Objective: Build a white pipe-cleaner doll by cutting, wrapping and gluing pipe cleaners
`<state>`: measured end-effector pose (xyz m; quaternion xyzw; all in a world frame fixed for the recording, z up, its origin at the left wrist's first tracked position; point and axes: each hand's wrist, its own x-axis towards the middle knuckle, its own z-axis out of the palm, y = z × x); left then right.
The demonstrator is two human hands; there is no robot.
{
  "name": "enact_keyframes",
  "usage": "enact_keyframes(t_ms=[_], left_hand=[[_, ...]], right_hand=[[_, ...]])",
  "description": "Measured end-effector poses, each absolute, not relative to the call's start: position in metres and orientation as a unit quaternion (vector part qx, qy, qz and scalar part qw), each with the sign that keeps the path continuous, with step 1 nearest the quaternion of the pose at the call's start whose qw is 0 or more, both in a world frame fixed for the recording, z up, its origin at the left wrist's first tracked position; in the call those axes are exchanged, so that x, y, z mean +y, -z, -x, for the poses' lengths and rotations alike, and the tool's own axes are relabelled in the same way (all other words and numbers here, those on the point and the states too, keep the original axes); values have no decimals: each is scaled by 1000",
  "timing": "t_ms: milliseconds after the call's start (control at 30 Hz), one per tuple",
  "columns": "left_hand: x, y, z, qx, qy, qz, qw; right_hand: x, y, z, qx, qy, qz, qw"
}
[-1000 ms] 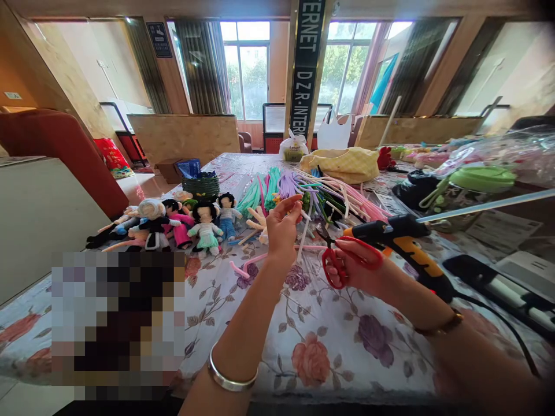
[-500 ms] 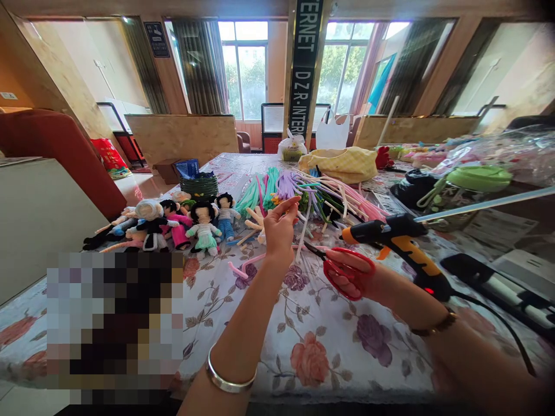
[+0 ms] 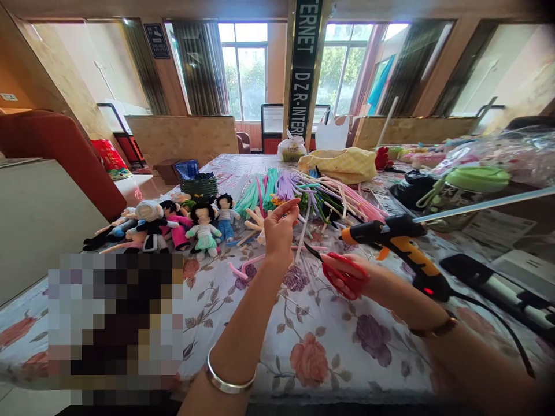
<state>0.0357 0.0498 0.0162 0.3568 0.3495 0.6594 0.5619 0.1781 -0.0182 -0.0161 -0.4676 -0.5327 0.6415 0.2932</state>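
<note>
My right hand (image 3: 352,274) grips a pair of scissors (image 3: 344,273) by its red handles, fingers through the loops. The dark blades point up and left, close to a pale strip (image 3: 302,237) and apart from my left hand (image 3: 281,228). My left hand is raised over the table with thumb and forefinger pinched together; whatever lies between the fingertips is too small to make out. Just beyond it spreads a heap of fuzzy pipe cleaners (image 3: 286,185) in green, purple, pink and other colours. A bent pink pipe cleaner (image 3: 238,270) rests left of my wrist on the flowered tablecloth (image 3: 310,358).
Several small dolls (image 3: 203,228) stand or lie at the left, before a dark green basket (image 3: 198,186). On the right is a black and orange glue gun (image 3: 401,242) with its cord. A yellow checked pouch (image 3: 342,163) and a green-lidded jar (image 3: 477,179) stand farther back.
My right hand has shifted a little left, and the scissors have turned slightly, their handles now closer together. My left hand holds its pinch in almost the same place.
</note>
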Motion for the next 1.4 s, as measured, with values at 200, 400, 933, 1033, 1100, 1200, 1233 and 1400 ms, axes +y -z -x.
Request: enact_keyframes(t_ms=[200,400,933,1033,1100,1200,1233,1400], left_hand=[[49,-16,-35,344,-661,-363,560],[51,-14,-35,318,-675,-349,567],[46,-19,-35,278,-638,-383,607],[46,-20,-35,265,-632,-395,611],[45,-21,-36,258,-630,-400,614],[43,-22,-36,245,-628,-411,613],[43,-22,-36,243,-630,-415,611],[41,-22,-37,242,-645,-424,589]], right_hand=[[-19,17,-178,-556,-620,472,291],[-15,20,-180,-579,-581,480,309],[-22,10,-173,-637,-403,511,413],[-21,12,-174,-646,-391,502,422],[-20,13,-175,-652,-389,489,429],[-20,15,-177,-659,-392,481,426],[-20,15,-177,-659,-392,481,425],[-23,16,-177,-652,-397,480,431]])
